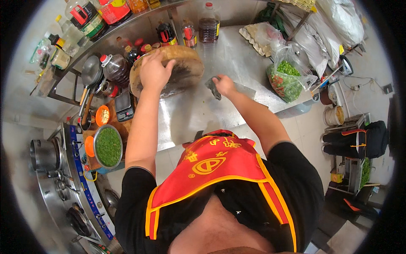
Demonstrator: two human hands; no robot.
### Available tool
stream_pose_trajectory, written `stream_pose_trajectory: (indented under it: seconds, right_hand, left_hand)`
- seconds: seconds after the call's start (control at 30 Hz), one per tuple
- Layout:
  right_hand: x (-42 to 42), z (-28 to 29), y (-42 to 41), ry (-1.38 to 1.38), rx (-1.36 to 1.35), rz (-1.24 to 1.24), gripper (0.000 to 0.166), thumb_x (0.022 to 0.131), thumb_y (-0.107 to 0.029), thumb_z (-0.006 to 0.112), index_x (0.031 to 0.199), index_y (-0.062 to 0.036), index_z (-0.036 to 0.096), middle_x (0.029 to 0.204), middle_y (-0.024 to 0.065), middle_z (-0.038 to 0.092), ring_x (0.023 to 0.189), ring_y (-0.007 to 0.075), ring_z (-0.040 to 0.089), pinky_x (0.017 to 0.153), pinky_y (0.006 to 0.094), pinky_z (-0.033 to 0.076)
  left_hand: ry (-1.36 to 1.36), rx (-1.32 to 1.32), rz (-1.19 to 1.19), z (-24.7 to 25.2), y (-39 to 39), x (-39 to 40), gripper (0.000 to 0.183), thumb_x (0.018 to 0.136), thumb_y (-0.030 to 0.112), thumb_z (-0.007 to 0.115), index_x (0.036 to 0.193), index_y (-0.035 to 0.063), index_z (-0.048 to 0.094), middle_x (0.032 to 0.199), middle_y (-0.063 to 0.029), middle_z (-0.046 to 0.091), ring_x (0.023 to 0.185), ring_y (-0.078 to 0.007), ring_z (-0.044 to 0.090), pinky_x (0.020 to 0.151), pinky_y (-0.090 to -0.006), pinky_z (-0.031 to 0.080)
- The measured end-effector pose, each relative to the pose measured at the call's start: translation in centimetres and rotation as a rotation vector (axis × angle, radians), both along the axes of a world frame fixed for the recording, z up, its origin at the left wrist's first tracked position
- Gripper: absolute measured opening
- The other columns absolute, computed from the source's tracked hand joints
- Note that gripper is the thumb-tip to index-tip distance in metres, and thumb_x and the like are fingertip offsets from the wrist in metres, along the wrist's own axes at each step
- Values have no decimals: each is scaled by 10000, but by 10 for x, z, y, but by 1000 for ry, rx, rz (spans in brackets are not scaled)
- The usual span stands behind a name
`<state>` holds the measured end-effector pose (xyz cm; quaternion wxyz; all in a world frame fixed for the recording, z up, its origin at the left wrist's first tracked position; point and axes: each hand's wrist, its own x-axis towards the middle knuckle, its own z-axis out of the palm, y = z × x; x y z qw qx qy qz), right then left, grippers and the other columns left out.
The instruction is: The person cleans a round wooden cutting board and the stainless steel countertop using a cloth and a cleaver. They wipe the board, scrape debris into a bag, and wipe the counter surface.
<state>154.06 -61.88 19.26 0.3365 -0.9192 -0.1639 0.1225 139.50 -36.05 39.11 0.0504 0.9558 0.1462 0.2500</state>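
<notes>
My left hand (pixel 154 70) grips the upper rim of a thick round wooden chopping block (pixel 187 65). The block is tipped up on its edge on the stainless steel table (pixel 187 111), and a dark stained face shows. My fingers lie over the rim, with the thumb spread along the face. In my right hand (pixel 224 85) is a crumpled dark grey cloth (pixel 213 88), held just right of the block over the tabletop. A flat metal blade (pixel 246 92), seemingly a cleaver's, lies behind my right wrist, partly hidden by the forearm.
Sauce bottles (pixel 209 23) line the table's back. At right stands a plastic bag of chopped greens (pixel 285 77) near egg trays (pixel 253 36). To the left are a kitchen scale (pixel 123 106), an orange bowl of garlic (pixel 102 115), a bowl of chopped greens (pixel 108 146) and a stove (pixel 54 190).
</notes>
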Motion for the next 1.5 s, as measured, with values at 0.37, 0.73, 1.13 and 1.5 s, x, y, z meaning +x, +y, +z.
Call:
stream_pose_trajectory:
  seconds: [0.37, 0.73, 1.13, 1.5]
  right_hand:
    - [-105, 114, -58, -812, 550, -14, 380, 970, -164, 669, 1333, -53, 652, 1118, 217, 757, 956, 387, 755, 856, 443, 601]
    - [-72, 53, -113, -559, 280, -7, 453, 937, -158, 665, 1388, -189, 640, 1058, 227, 743, 891, 435, 721, 764, 510, 593]
    - [-78, 55, -92, -562, -122, 361, 552, 956, -237, 633, 1501, -285, 554, 1008, 221, 741, 886, 405, 727, 756, 544, 578]
    - [-114, 26, -69, -130, 126, 260, 834, 921, -303, 764, 1588, -51, 332, 948, 284, 744, 820, 461, 744, 708, 497, 596]
  left_hand:
    - [-30, -2271, -492, -83, -118, 30, 1121, 923, 920, 207, 1704, 117, 164, 1782, -146, 63, 1629, -384, 47, 1289, -551, -31]
    - [349, -2322, 82, -175, -184, 82, 1049, 943, 898, 237, 1710, 185, 170, 1786, -105, 79, 1605, -460, 110, 1275, -613, 56]
    - [532, -2334, -169, -231, -186, 56, 1087, 953, 879, 257, 1701, 100, 135, 1763, -199, 93, 1608, -433, 80, 1265, -632, -6]
    - [199, -2094, -177, -202, -157, -46, 541, 1094, 387, 547, 1516, 51, 509, 1293, -93, 664, 1167, -217, 639, 1059, -445, 478]
